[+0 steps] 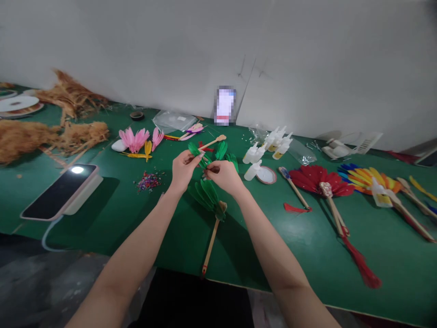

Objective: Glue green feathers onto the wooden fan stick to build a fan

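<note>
Green feathers (204, 159) are pinched between my two hands above the middle of the table. My left hand (183, 169) is closed on them from the left, thumb and fingertips together. From the other side my right hand (223, 174) grips with its fingers bent; exactly what its fingertips hold is partly hidden. Just below lies a fan with green feathers (205, 195) spread from a wooden handle (211, 243). Beyond my hands are more loose green feathers (221, 150) and another wooden handle (215, 142).
White glue bottles (252, 170) stand to the right beside a round lid (266, 175). Further right lie a red feather fan (317, 180) and a multicoloured fan (372, 178). Pink feathers (134, 140), sequins (149, 181) and a phone (61, 191) are left; brown fibre (27, 139) lies beyond.
</note>
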